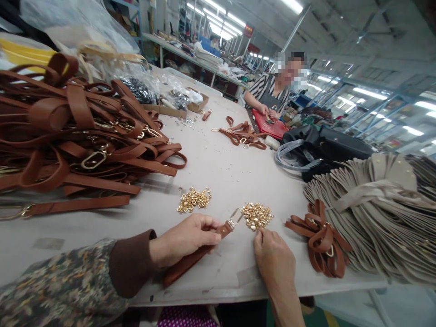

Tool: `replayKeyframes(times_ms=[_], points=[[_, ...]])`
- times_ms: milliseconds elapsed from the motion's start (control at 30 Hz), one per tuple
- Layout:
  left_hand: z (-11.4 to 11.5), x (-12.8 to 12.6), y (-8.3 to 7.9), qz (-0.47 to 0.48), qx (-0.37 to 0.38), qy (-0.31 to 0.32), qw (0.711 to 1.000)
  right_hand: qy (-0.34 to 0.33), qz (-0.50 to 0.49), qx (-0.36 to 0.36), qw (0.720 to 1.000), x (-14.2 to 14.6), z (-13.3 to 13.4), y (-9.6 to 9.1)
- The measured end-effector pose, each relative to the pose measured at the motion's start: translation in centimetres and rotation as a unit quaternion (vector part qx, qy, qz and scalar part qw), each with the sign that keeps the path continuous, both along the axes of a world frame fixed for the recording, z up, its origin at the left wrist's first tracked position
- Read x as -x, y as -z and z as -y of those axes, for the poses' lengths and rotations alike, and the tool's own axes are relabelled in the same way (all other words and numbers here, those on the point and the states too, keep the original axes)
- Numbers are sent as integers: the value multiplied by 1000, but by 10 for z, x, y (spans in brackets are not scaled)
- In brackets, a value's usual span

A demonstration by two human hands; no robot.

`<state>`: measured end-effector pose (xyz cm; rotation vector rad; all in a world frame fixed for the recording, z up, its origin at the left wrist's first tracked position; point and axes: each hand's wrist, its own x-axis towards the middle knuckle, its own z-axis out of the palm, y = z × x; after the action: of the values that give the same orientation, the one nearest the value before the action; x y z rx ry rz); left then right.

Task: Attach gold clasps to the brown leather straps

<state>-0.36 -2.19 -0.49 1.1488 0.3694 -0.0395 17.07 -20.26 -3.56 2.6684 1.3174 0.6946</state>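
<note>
My left hand [185, 238] is closed around a brown leather strap [190, 261] near its end, where a gold clasp [235, 215] sticks out. My right hand [272, 256] rests on the table with its fingertips pinched at the edge of a small heap of gold rivets [258, 215]; what it pinches is too small to make out. A second heap of gold rivets [194, 200] lies a little to the left.
A big pile of brown straps [78, 136] fills the left of the table [221, 168]. A small bundle of brown straps [323, 240] and a stack of beige leather pieces [381, 213] lie on the right. A person [272, 93] works across the table beside black bags [327, 147].
</note>
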Motion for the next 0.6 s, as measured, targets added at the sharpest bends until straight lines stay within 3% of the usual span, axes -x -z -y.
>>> replayKeyframes(times_ms=[100,200,267,400,600], points=[[1,-1,4,0,-21,-24,999,-2,-17,-15,1000,-7,3,1],[0,-3,8,3,-55,-34,998,-21,-95,-78,992,-8,7,-2],[0,-3,8,7,-85,-45,995,-52,-169,-163,971,1,9,-7],[2,-2,5,18,-129,-71,989,-148,-273,-306,900,39,-2,-18],[8,0,2,31,-178,-117,977,-264,-245,-331,872,75,-33,-20]])
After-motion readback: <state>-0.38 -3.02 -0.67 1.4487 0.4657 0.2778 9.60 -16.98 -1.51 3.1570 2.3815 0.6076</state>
